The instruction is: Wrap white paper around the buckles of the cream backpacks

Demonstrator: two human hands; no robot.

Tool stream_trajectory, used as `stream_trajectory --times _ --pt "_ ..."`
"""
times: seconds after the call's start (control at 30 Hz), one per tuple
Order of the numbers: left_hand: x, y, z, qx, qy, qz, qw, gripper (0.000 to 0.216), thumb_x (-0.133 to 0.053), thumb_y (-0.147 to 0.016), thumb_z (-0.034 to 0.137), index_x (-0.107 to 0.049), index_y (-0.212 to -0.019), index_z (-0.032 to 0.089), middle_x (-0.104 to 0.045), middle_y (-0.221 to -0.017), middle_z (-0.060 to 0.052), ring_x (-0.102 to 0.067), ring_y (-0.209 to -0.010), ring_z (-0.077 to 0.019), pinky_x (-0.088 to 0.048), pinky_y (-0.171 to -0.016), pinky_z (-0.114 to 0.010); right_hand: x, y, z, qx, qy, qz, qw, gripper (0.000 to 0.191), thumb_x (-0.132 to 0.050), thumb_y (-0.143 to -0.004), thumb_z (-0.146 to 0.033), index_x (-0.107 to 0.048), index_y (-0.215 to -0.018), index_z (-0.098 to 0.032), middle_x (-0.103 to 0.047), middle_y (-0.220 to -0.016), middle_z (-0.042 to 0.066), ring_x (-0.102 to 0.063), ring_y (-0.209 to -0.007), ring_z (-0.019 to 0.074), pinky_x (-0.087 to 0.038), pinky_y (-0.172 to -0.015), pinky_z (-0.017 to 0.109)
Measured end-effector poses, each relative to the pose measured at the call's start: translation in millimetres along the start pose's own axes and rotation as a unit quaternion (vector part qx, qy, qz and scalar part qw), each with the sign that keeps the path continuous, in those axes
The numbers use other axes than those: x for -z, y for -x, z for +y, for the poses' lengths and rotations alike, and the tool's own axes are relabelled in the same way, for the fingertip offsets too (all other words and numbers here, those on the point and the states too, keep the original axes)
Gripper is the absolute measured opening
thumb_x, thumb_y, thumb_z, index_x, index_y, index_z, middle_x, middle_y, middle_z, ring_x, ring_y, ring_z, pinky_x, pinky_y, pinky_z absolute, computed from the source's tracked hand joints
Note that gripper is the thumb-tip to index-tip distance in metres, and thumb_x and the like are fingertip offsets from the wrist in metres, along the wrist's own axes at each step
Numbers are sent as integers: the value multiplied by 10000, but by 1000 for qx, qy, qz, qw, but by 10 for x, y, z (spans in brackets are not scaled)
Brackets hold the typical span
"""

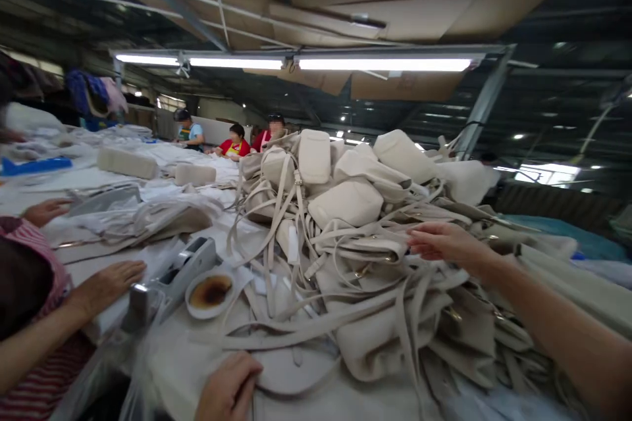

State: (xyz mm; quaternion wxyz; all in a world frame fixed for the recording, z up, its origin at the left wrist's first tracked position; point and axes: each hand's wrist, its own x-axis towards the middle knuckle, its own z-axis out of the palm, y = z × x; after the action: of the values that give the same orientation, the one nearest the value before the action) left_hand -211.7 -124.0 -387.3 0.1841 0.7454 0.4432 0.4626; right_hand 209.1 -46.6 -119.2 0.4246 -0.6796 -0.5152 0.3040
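At the bottom of the head view, my left hand [231, 385] has its fingers curled at the edge of a pale beige handbag, beside its rounded flap [299, 368]. My right hand [437, 241] reaches into the heap with its fingers stretched out, close to a beige bag with a metal clasp [372, 247]. Whether its fingertips touch that bag I cannot tell. Long straps [316, 325] trail across the bags between my hands. Several stuffed beige bags [345, 202] are piled up behind.
A white bowl of brown liquid [210, 293] stands beside a grey tape dispenser [190, 260]. On the left, a co-worker's hand [106, 283] rests near it. Wrapped bags [162, 217] lie beyond. Other people [234, 143] sit at the far end of the table.
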Motion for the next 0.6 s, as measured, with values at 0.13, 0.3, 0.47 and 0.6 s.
stream_trajectory --times 0.13,0.3,0.47,0.6 --pt "72 -24 106 18 15 -1 1000 219 -522 -879 301 -697 -773 226 -722 -810 -75 -684 -790 -220 -560 -740 -295 61 301 44 40 124 27 991 115 -697 -755 -281 -678 -679 -196 -732 -670 36 -661 -578 156 -496 -503 226" --pt "88 -6 155 34 13 9 999 213 -525 -860 301 -709 -791 220 -734 -845 -77 -692 -832 -231 -554 -776 -324 -62 439 193 80 284 20 955 162 -616 -800 -282 -655 -666 -200 -713 -628 23 -651 -540 159 -478 -494 233" --pt "93 -23 157 21 6 3 1000 211 -529 -856 304 -708 -778 223 -733 -836 -68 -693 -820 -224 -557 -764 -316 -236 468 301 136 429 86 889 160 -555 -855 -239 -709 -843 -199 -735 -922 109 -681 -847 249 -498 -727 331" --pt "94 -35 159 17 -4 4 1000 219 -530 -863 329 -707 -786 226 -736 -839 -74 -689 -820 -230 -557 -761 -317 -288 375 335 180 611 156 755 213 -642 -814 -251 -724 -995 -175 -643 -1182 185 -585 -1078 343 -466 -836 406"
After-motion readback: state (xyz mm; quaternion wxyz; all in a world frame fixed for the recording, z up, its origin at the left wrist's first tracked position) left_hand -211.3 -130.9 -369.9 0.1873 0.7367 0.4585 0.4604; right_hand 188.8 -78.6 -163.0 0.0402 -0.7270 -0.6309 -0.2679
